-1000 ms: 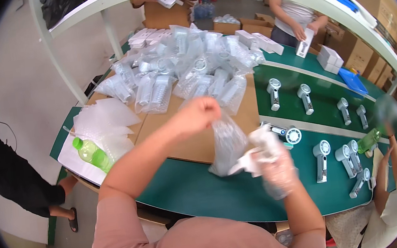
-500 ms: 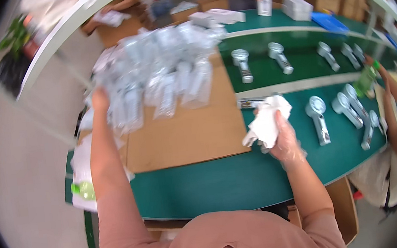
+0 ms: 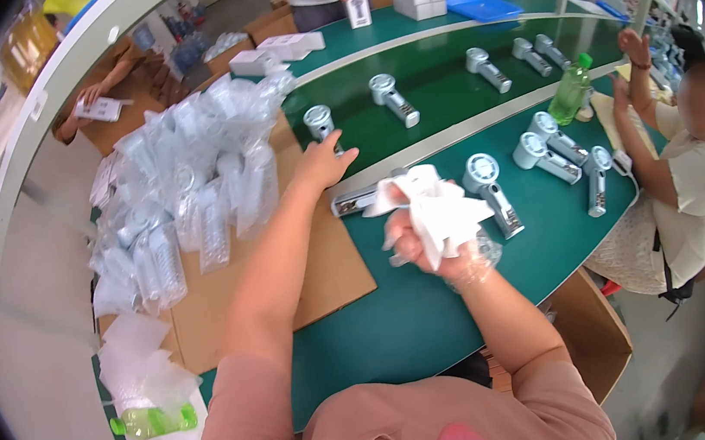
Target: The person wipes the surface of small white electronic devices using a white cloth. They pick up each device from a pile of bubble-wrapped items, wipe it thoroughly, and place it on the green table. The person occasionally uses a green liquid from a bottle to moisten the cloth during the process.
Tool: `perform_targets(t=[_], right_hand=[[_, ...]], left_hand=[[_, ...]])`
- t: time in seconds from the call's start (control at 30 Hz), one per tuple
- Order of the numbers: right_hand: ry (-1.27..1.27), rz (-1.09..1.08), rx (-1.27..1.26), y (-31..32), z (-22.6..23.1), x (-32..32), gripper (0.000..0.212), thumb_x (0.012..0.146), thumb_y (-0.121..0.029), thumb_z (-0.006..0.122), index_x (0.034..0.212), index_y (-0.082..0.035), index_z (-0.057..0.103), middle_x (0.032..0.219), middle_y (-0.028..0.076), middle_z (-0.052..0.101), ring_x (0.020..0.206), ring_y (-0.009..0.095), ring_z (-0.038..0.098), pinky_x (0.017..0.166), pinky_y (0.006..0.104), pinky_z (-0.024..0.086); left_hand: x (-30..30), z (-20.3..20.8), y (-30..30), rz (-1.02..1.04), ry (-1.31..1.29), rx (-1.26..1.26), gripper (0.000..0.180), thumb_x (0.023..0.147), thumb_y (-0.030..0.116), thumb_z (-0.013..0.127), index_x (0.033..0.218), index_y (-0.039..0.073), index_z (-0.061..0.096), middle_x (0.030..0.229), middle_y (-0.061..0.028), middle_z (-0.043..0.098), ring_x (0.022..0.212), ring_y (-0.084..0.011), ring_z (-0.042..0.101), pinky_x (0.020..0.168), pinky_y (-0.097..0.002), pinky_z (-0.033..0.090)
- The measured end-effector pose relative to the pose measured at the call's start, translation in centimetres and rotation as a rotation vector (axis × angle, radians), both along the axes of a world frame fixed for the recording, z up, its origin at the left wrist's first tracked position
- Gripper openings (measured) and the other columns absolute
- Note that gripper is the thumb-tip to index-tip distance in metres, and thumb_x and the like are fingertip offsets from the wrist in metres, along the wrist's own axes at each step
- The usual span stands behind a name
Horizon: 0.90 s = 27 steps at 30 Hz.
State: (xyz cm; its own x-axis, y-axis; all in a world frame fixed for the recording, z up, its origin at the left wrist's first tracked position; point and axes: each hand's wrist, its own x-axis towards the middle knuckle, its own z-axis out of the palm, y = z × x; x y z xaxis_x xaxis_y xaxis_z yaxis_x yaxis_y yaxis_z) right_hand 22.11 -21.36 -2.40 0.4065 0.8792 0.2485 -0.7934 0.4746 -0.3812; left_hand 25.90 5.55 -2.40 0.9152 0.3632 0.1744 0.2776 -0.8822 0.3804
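Note:
My left hand (image 3: 322, 168) reaches over the green conveyor belt (image 3: 434, 93). Its outstretched fingers are at the handle of a pale blue handheld fan (image 3: 319, 120), which they partly cover; whether they touch it I cannot tell. A crumpled white cloth (image 3: 439, 214) is gripped in my right hand (image 3: 426, 251), which wears a thin clear plastic glove. Just behind the cloth, another handheld fan (image 3: 355, 201) lies on its side, partly hidden. To the right of the cloth lies a fan (image 3: 487, 183) with its round head facing up.
Bagged fans (image 3: 191, 177) are heaped on a cardboard sheet (image 3: 333, 274) at left. Several more fans lie along the belt and at right, near a green bottle (image 3: 571, 91). A seated co-worker (image 3: 684, 156) is at right; another person holds a white box (image 3: 356, 0) across the belt.
My left hand has gone from the bagged heap to a fan on the belt. My right hand still grips the cloth. The whole view has swung rightward.

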Motion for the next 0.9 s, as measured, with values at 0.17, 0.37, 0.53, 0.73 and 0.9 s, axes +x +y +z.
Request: perform_targets(t=[0.17, 0.37, 0.53, 0.73, 0.9], right_hand=[[0.074, -0.058, -0.104, 0.4, 0.8, 0.2, 0.053, 0.091, -0.055, 0.046, 0.122, -0.012, 0.051, 0.104, 0.016, 0.062, 0.084, 0.028, 0.062, 0.072, 0.0348, 0.052], [0.017, -0.438, 0.025, -0.3, 2.2, 0.0, 0.045, 0.087, -0.038, 0.059, 0.123, -0.013, 0.047, 0.110, 0.005, 0.054, 0.110, 0.024, 0.052, 0.088, 0.0400, 0.048], [-1.077, -0.999, -0.481, -0.4, 2.4, -1.7, 0.059, 0.080, -0.035, 0.064, 0.129, -0.008, 0.046, 0.116, 0.018, 0.052, 0.100, 0.035, 0.057, 0.084, 0.0441, 0.049], [-0.967, -0.610, -0.535, 0.7, 4.6, -5.0, 0.043, 0.083, -0.026, 0.060, 0.119, -0.003, 0.055, 0.104, 0.023, 0.060, 0.091, 0.038, 0.062, 0.082, 0.0420, 0.050], [-0.081, -0.096, -0.169, 3.1, 3.9, -5.8, 0.045, 0.086, -0.035, 0.057, 0.110, 0.003, 0.057, 0.096, 0.015, 0.065, 0.087, 0.030, 0.065, 0.076, 0.0407, 0.054]], left_hand=[[2.1, -2.1, 2.7, 0.126, -0.184, -0.146, 0.020, 0.087, 0.028, 0.060, 0.092, 0.008, 0.060, 0.086, -0.0155, 0.066, 0.079, -0.0314, 0.064, 0.073, -0.0416, 0.048], [-10.1, 3.8, 0.7, 0.027, -0.386, -0.707, 0.032, 0.095, 0.015, 0.048, 0.124, 0.015, 0.036, 0.087, -0.0090, 0.059, 0.065, -0.0133, 0.059, 0.048, -0.0244, 0.043], [-20.0, 4.9, -7.6, -0.253, -0.307, -0.763, 0.047, 0.089, 0.003, 0.056, 0.127, 0.009, 0.030, 0.093, -0.0102, 0.059, 0.072, -0.0128, 0.056, 0.060, -0.0248, 0.044], [-24.5, 2.0, -9.9, -0.496, -0.334, -0.645, 0.045, 0.085, 0.004, 0.065, 0.119, 0.004, 0.036, 0.097, -0.0127, 0.059, 0.079, -0.0132, 0.056, 0.069, -0.0274, 0.046], [-26.0, -0.4, -11.1, -0.368, -0.477, -1.038, 0.039, 0.090, 0.006, 0.058, 0.120, 0.003, 0.033, 0.103, -0.0139, 0.058, 0.082, -0.0140, 0.058, 0.070, -0.0279, 0.049]])
